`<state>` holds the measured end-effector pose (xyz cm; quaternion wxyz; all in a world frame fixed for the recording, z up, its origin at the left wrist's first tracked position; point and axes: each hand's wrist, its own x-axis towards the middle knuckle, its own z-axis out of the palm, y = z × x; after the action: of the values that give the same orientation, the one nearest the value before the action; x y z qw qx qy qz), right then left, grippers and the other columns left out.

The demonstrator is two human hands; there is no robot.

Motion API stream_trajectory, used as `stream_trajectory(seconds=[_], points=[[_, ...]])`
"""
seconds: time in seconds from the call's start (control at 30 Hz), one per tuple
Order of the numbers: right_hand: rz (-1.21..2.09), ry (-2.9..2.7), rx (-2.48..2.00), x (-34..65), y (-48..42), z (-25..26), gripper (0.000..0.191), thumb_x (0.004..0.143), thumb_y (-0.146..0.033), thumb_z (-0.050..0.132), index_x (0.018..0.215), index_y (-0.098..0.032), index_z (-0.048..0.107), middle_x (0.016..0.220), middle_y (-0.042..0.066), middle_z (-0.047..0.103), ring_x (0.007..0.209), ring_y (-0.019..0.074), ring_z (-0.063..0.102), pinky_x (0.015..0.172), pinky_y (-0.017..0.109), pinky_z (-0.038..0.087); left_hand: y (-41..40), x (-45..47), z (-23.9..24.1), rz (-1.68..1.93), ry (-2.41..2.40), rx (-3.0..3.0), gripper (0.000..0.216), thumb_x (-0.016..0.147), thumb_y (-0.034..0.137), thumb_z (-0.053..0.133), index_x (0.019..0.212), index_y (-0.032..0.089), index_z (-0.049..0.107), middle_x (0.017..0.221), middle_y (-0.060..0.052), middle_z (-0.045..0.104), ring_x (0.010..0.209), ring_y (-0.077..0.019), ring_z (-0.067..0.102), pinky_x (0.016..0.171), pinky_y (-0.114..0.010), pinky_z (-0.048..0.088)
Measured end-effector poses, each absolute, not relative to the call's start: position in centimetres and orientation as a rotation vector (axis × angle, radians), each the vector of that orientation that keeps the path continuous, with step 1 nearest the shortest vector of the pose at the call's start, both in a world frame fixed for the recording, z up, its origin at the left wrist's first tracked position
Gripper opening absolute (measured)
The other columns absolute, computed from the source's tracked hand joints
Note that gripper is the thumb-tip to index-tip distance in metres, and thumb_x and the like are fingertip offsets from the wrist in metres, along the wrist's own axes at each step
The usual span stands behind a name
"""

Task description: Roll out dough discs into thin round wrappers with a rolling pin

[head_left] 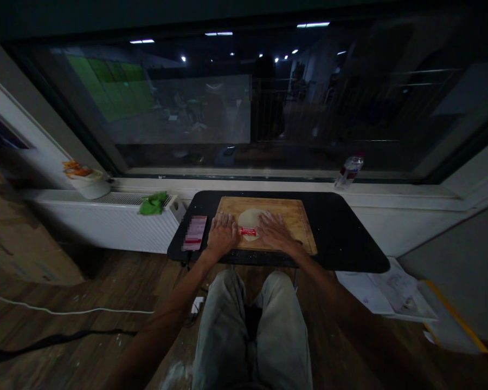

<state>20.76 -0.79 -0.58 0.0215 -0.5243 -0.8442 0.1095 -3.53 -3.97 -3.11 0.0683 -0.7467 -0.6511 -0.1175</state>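
Note:
A round, flat sheet of pale dough [250,216] lies on a wooden board [305,230]. Across the near part of the dough is a red cylinder with white lettering [248,232], visible only between my hands. My left hand [223,233] is palm down at its left end, fingers stretched forward over the board. On the other side, my right hand [274,230] lies flat with fingers spread, partly over the dough's right edge. Whether the cylinder continues beneath my palms is hidden. Pale powder seems to whiten my fingertips.
The board rests on a black table [341,238], with a phone [194,233] left of it. A green cloth [153,203] and a white pot [91,184] stand on the radiator [138,230]. A plastic bottle [350,170] is on the windowsill; papers [390,287] lie low at right.

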Motion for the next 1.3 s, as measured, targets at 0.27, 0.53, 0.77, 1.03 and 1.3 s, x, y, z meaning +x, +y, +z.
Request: stream_trajectory(seconds=[0.27, 0.53, 0.77, 1.03, 1.3], points=[[0.229, -2.534, -1.602, 21.9, 1.4, -1.2, 0.071, 0.121, -0.047, 0.022, 0.183, -0.017, 0.042, 0.189, 0.015, 0.039, 0.181, 0.0347, 0.019, 0.144, 0.065, 0.021, -1.2, -3.8, -2.3, -0.358, -1.869, -2.329, 0.063, 0.115, 0.030, 0.036, 0.172, 0.008, 0.053, 0.180, -0.022, 0.051, 0.177, -0.0376, 0.035, 0.144, -0.067, 0.029], [0.162, -2.512, -1.624, 24.1, -0.1, -2.3, 0.067, 0.121, -0.045, 0.029, 0.180, -0.020, 0.047, 0.187, 0.014, 0.045, 0.179, 0.0381, 0.024, 0.145, 0.068, 0.015, 4.8, -3.9, -0.8, -0.166, -1.766, -2.517, 0.067, 0.113, 0.030, 0.041, 0.179, 0.014, 0.045, 0.186, -0.017, 0.044, 0.180, -0.0332, 0.027, 0.145, -0.061, 0.027], [0.322, -2.430, -1.730, 24.2, 1.6, -2.1, 0.070, 0.121, -0.046, 0.026, 0.185, -0.021, 0.036, 0.192, 0.014, 0.034, 0.182, 0.0376, 0.015, 0.145, 0.071, 0.012, 7.2, -3.3, -1.3, -0.124, -1.824, -2.526, 0.068, 0.118, 0.039, 0.032, 0.180, 0.014, 0.042, 0.187, -0.016, 0.042, 0.180, -0.0342, 0.026, 0.144, -0.060, 0.028], [0.369, -2.416, -1.757, 24.9, 4.2, -1.6, 0.082, 0.120, -0.062, 0.020, 0.189, -0.018, 0.023, 0.195, 0.015, 0.021, 0.182, 0.0391, 0.008, 0.144, 0.072, 0.007, 4.5, -3.4, -2.0, -0.210, -1.917, -2.450, 0.064, 0.120, 0.038, 0.025, 0.175, 0.017, 0.051, 0.181, -0.016, 0.053, 0.173, -0.0310, 0.043, 0.140, -0.056, 0.038], [0.344, -2.563, -1.648, 25.6, 7.1, -2.1, 0.080, 0.119, -0.061, 0.024, 0.189, -0.022, 0.024, 0.195, 0.010, 0.024, 0.183, 0.0353, 0.008, 0.146, 0.068, 0.005, 1.1, -3.3, -2.2, -0.272, -1.942, -2.354, 0.067, 0.117, 0.036, 0.032, 0.176, 0.010, 0.049, 0.181, -0.020, 0.052, 0.175, -0.0371, 0.038, 0.139, -0.059, 0.041]])
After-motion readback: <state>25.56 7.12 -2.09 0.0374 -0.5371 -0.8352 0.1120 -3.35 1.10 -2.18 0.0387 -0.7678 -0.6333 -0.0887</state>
